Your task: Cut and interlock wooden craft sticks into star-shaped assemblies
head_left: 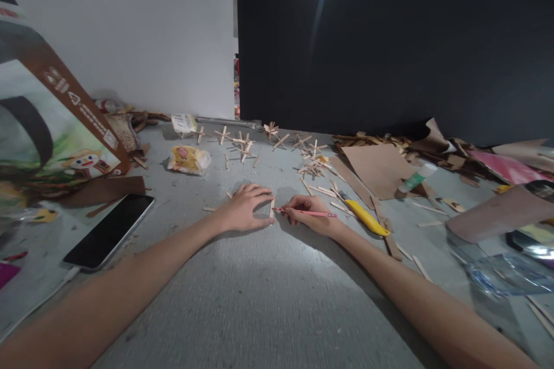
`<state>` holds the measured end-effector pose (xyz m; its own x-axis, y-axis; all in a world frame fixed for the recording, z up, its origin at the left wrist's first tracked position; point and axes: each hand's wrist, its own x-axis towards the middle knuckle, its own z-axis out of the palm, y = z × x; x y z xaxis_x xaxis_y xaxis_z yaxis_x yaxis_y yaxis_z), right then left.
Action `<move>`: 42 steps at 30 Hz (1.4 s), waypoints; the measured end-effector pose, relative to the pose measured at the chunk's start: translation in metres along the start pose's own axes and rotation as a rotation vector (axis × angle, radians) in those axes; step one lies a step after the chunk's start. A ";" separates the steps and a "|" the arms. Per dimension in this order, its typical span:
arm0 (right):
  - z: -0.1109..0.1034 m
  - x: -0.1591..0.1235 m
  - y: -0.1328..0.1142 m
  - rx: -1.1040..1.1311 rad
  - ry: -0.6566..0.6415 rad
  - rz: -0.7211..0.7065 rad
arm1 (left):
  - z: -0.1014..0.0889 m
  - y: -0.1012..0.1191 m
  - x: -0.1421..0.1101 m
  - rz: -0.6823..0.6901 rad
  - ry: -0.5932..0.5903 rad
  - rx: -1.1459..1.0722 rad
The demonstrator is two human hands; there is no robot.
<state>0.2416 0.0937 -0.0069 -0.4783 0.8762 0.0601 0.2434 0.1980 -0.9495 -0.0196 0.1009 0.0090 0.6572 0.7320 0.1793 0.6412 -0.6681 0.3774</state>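
My left hand (246, 208) rests on the grey table, thumb and forefinger bracing the two ends of a short piece of wooden craft stick (272, 208). A pink pencil (314, 213) is gripped in my right hand (306, 212), its tip at the right edge of that stick. Loose craft sticks (324, 190) lie just beyond my right hand, next to a yellow utility knife (367, 217). Farther back stand crossed stick pieces (223, 135) and a small pile of them (314, 166).
At left are a phone (110, 233) with a cable, a large printed bag (64, 92) and a yellow wrapped packet (188, 160). To the right lie brown cardboard (376, 170), a glue stick (418, 178), a cardboard tube (489, 216) and clear plastic (511, 274). A dark panel (389, 40) rises behind.
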 end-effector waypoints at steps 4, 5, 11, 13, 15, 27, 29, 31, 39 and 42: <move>0.000 0.000 0.001 -0.001 -0.015 0.009 | 0.000 0.000 0.000 -0.002 -0.005 0.006; 0.000 0.000 0.001 -0.001 -0.017 0.013 | 0.000 0.000 0.000 -0.004 -0.008 0.005; 0.000 0.000 -0.002 0.033 -0.005 0.000 | 0.001 -0.001 0.000 -0.005 -0.004 0.003; 0.000 0.000 -0.003 0.019 -0.016 0.007 | 0.001 -0.001 0.000 -0.002 -0.001 0.011; 0.000 -0.001 -0.003 0.008 -0.009 0.009 | 0.001 -0.001 0.000 -0.001 0.000 0.016; 0.001 0.000 -0.003 0.007 -0.006 0.001 | 0.002 -0.002 0.000 -0.001 0.009 -0.002; 0.001 -0.001 -0.003 0.009 -0.003 -0.004 | 0.002 -0.001 0.000 -0.004 0.012 -0.003; 0.001 -0.001 -0.004 0.017 0.007 -0.012 | 0.002 -0.001 0.000 -0.001 0.011 0.003; 0.001 0.000 -0.001 0.008 0.002 0.000 | 0.000 0.000 0.000 -0.003 0.002 -0.017; 0.001 0.000 -0.001 0.021 -0.006 -0.008 | 0.001 -0.002 0.000 -0.008 0.004 -0.021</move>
<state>0.2404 0.0935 -0.0064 -0.4851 0.8720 0.0656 0.2224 0.1956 -0.9551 -0.0203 0.1014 0.0071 0.6506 0.7379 0.1797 0.6380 -0.6594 0.3978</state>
